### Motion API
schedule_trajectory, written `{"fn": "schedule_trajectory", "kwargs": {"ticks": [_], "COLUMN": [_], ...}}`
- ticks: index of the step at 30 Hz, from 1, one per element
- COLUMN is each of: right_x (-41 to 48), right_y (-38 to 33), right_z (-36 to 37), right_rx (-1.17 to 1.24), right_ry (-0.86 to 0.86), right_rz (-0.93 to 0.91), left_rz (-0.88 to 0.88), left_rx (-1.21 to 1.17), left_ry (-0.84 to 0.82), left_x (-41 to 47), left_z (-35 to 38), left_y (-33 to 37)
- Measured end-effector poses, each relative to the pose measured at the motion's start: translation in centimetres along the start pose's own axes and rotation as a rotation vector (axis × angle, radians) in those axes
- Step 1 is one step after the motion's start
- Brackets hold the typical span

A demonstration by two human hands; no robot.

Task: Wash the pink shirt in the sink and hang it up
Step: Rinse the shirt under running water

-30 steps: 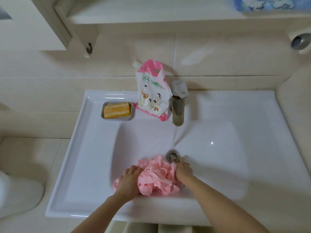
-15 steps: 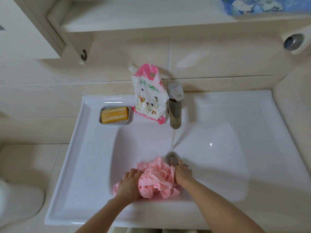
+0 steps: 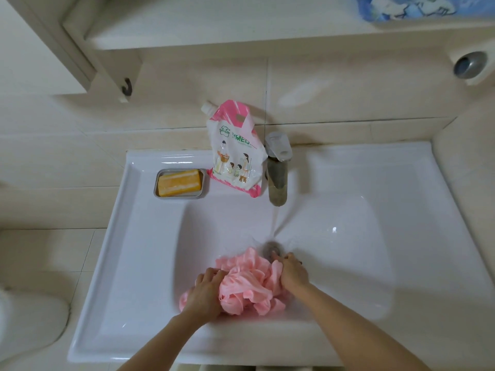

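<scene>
Pink shirt (image 3: 249, 285) bunched in your sink (image 3: 150, 263), low in the frame's centre.
Crumpled into soft folds, its long axis runs left to right between your hands. Your left hand (image 3: 205, 293) curls round its left end; your right hand (image 3: 293, 273) grips the right end, beside the drain (image 3: 270, 247).

**Layout at the sink.** The shirt (image 3: 249, 285) is bunched in the sink (image 3: 139, 236), toward the near wall of the basin. It is gripped on its left by the left hand (image 3: 206, 293) and on its right by the right hand (image 3: 293, 273). The drain (image 3: 272, 249) is located just behind the right hand. On the rear ledge the tap (image 3: 277, 172) is set behind the drain, a pouch (image 3: 234, 151) is propped just left of it, and further left a soap bar (image 3: 179, 182) is held in a dish (image 3: 205, 183).
</scene>
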State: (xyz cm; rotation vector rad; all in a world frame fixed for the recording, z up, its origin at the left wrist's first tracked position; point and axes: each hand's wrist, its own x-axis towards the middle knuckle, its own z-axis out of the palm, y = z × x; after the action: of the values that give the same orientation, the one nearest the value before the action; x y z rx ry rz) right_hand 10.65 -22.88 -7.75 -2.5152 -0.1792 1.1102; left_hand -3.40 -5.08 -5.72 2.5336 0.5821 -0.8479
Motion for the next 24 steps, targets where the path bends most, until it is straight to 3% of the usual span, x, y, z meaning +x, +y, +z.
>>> {"fn": "schedule_trajectory", "kwargs": {"ticks": [3, 6, 8, 10, 13, 14, 16, 18, 21, 23, 24], "right_x": [0.9, -0.1, -0.4, 0.0, 1.3, 1.6, 1.8, 1.1, -1.4, -2.8, -3.1], "right_y": [1.0, 0.5, 0.4, 0.7, 1.7, 2.0, 2.2, 1.1, -3.9, -8.6, -10.7], "right_z": [-1.1, -3.1, -4.1, -5.2, -6.5, -7.1, -7.8, -9.2, -13.5, -17.2, -18.6], "right_rx": [0.265, 0.626, 0.61, 0.622, 0.526, 0.372, 0.033, 0.072, 0.578, 0.613, 0.486], "right_ry": [0.027, -0.216, -0.309, -0.237, -0.058, -0.025, 0.039, 0.266, 0.698, 0.65, 0.583], "right_rz": [0.037, 0.084, 0.022, -0.001, -0.014, -0.028, -0.059, -0.093, -0.239, -0.359, -0.402], "left_rz": [-0.033, -0.019, 0.049, 0.165, 0.175, 0.165, 0.138, 0.127, 0.255, 0.306, 0.309], "left_rx": [-0.048, -0.128, -0.337, -0.593, -0.727, -0.645, -0.165, 0.19, 0.19, 0.092, 0.052], "left_ry": [-0.032, -0.032, -0.006, 0.031, 0.082, 0.094, -0.055, -0.243, -0.249, -0.171, -0.141], "left_x": [0.8, 1.8, 1.9, 1.9, 3.3, 4.1, 5.4, 5.8, 5.8, 5.8, 6.0], "left_z": [-0.4, -1.8, -3.1, -4.0, -3.6, -3.2, -2.2, -1.4, -1.8, -2.7, -3.1], "left_y": [0.5, 2.5, 4.5, 6.9, 9.6, 9.8, 8.9, 7.3, 7.0, 8.2, 8.8]}}
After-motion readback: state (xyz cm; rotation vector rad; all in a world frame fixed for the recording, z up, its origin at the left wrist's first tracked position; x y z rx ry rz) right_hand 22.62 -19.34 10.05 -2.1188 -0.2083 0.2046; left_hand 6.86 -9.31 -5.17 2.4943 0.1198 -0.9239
